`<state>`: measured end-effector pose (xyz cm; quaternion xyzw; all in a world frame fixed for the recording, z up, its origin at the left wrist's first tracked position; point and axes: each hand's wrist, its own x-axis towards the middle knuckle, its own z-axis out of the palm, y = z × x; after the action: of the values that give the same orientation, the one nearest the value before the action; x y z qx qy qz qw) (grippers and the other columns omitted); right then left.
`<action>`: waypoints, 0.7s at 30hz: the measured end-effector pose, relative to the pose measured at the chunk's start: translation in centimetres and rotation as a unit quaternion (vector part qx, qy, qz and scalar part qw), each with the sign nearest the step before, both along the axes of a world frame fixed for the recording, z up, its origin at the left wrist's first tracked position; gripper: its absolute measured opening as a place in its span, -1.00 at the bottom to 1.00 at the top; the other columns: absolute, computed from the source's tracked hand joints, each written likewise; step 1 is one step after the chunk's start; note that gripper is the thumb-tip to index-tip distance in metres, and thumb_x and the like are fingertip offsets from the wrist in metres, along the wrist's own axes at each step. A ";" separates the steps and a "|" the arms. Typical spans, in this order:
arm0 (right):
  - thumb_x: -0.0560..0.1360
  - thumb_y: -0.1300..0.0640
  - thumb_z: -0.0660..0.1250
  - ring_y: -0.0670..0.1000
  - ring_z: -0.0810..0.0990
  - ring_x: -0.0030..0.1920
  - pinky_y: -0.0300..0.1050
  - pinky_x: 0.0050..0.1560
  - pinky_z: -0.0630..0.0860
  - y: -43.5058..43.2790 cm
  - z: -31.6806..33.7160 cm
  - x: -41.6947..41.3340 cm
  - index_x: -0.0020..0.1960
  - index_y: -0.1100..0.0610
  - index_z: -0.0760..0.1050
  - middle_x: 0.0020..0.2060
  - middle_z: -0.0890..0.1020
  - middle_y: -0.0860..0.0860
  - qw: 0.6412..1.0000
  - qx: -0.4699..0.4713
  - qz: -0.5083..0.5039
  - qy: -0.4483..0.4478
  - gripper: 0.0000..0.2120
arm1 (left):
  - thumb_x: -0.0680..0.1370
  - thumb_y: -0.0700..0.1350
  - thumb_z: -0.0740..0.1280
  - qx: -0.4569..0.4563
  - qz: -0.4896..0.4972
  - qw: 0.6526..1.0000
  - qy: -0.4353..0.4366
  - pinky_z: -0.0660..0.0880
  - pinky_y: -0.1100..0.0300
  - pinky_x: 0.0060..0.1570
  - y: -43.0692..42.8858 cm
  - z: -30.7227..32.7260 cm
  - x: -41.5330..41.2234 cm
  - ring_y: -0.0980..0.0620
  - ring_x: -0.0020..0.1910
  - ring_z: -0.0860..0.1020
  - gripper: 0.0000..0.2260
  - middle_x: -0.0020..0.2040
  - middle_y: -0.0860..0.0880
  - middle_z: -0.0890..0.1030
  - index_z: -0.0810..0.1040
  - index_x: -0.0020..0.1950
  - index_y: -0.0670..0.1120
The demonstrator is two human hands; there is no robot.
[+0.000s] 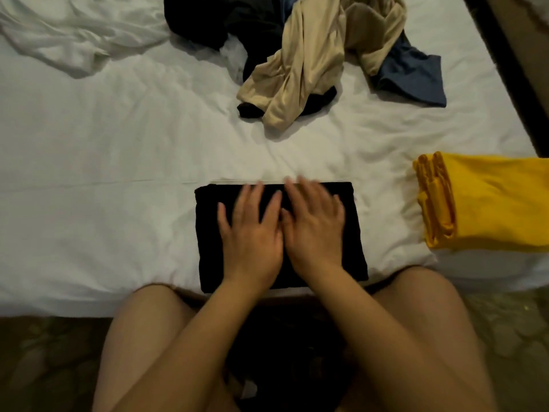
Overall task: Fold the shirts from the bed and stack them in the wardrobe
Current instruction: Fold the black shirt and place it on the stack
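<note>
Both hands press flat, fingers spread, on the folded black shirt [208,251]: left hand [252,236] and right hand [315,227] side by side. It lies directly beneath them at the near edge of the bed [118,173], long axis left-right. One folded yellow shirt [490,203] lies well right, nearer the right hand. Several unfolded garments [297,69] are heaped beyond. Wardrobe not in view.

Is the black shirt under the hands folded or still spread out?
Folded. The black shirt is a compact rectangle with straight edges on the bed, and the left hand and right hand press flat on it.
</note>
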<state>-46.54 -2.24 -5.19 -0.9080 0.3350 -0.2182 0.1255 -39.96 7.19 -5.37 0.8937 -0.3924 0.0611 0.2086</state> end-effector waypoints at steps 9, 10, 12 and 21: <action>0.39 -0.42 -0.25 0.04 -0.06 0.53 0.10 0.46 -0.10 -3.7 -2.0 -2.9 0.51 -0.19 -0.01 0.54 0.02 -0.06 0.967 0.082 0.004 0.240 -0.27 | 0.51 0.23 -0.02 0.135 0.068 0.985 0.087 0.10 -0.26 0.35 3.2 -2.3 4.2 -0.19 0.45 0.22 -0.44 0.47 -0.13 0.30 0.35 0.43 0.03; 0.39 -0.44 -0.23 0.07 -0.06 0.53 0.07 0.47 -0.08 -4.0 -1.9 -3.2 0.51 -0.18 -0.01 0.54 -0.02 -0.02 0.969 0.090 -0.005 0.232 -0.26 | 0.49 0.28 -0.06 0.136 0.083 0.981 0.107 0.08 -0.24 0.36 3.6 -2.3 4.5 -0.23 0.46 0.18 -0.40 0.49 -0.17 0.23 0.30 0.46 0.06; 0.41 -0.46 -0.11 0.12 -0.02 0.52 -0.01 0.47 -0.03 -4.4 -1.7 -3.7 0.51 -0.19 -0.01 0.54 -0.05 0.07 0.969 0.126 -0.021 0.210 -0.27 | 0.46 0.33 -0.08 0.121 0.105 0.977 0.141 0.16 -0.19 0.35 4.2 -2.1 4.7 -0.31 0.41 0.22 -0.35 0.46 -0.29 0.22 0.28 0.47 0.07; 0.48 -0.19 0.30 0.12 0.44 0.24 -0.07 0.09 0.42 -5.6 0.3 -5.5 0.49 -0.14 0.11 0.28 0.36 0.08 0.941 0.307 0.010 0.140 -0.34 | 0.55 0.17 0.20 0.014 0.126 0.947 0.297 0.39 0.08 0.04 4.2 0.6 2.9 -0.20 0.17 0.49 -0.44 0.24 -0.19 0.52 0.16 0.51 0.05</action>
<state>-52.02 -7.85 -4.94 -0.8501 0.3908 0.0259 0.3520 -37.07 11.44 -4.77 0.9165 -0.1981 -0.1866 0.2932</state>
